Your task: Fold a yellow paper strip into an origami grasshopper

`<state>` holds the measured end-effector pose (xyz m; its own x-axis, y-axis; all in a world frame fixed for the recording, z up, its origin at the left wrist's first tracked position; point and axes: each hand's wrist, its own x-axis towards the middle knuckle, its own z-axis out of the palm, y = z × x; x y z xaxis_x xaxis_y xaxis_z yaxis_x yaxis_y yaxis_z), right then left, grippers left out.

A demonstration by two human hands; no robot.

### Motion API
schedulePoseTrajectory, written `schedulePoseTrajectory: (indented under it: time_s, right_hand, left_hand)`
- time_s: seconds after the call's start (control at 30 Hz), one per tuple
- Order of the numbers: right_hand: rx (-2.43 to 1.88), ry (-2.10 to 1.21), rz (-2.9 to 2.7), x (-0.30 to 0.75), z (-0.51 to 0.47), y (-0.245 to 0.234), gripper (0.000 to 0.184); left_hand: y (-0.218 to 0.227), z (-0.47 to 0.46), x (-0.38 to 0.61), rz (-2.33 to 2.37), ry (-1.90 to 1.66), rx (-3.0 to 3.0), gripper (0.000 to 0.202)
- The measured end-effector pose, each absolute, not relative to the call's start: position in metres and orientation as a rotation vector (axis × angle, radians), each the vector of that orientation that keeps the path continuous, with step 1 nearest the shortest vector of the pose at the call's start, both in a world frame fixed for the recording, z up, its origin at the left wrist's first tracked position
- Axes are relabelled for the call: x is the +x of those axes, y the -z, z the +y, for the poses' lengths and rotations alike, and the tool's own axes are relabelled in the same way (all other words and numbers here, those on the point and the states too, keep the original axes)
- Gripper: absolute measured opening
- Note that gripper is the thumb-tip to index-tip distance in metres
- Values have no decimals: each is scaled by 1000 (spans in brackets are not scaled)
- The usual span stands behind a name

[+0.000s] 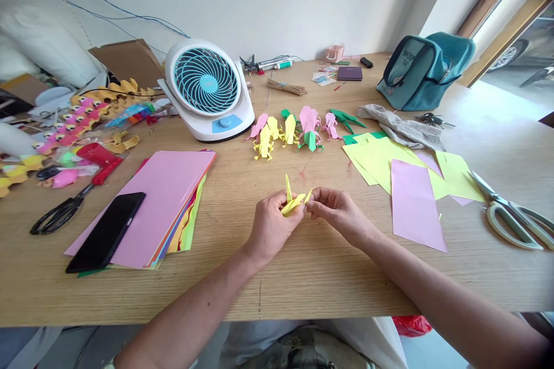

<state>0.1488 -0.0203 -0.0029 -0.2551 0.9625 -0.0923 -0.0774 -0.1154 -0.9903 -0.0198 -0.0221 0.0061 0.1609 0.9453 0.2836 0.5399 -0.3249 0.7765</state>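
A small folded yellow paper figure point(292, 200) is held just above the wooden table point(303, 277) near its front middle. My left hand point(272, 226) is closed round its lower left side. My right hand point(338, 213) pinches its right tip with fingers pressed together. One pointed flap sticks up between the two hands. Behind them stands a row of finished paper figures point(298, 130) in yellow, pink and green.
A stack of coloured paper point(173, 196) with a black phone point(108, 230) on it lies to the left, black scissors point(58, 214) beside it. Loose yellow and pink sheets point(411, 184) and green scissors point(515, 219) lie right. A white fan point(208, 89) and teal bag point(422, 69) stand behind.
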Motion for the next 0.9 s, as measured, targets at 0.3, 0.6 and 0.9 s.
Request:
schedulePoseTrajectory:
  time_s: [0.3,0.6,0.9]
  right_hand:
    - [-959,-1664,-1191,150,-25,2,39]
    - [-1013,-1546,-1257,151,-23,-2,43]
    - [-1034,-1342,-1443,152,-27,3,40]
  left_hand:
    - [-10,-20,-24,1152,-1169,2158,6]
    - [-7,-19,-26,1239,-1044,1760,21]
    - [-8,-17,-25,1084,-1065,1591,22]
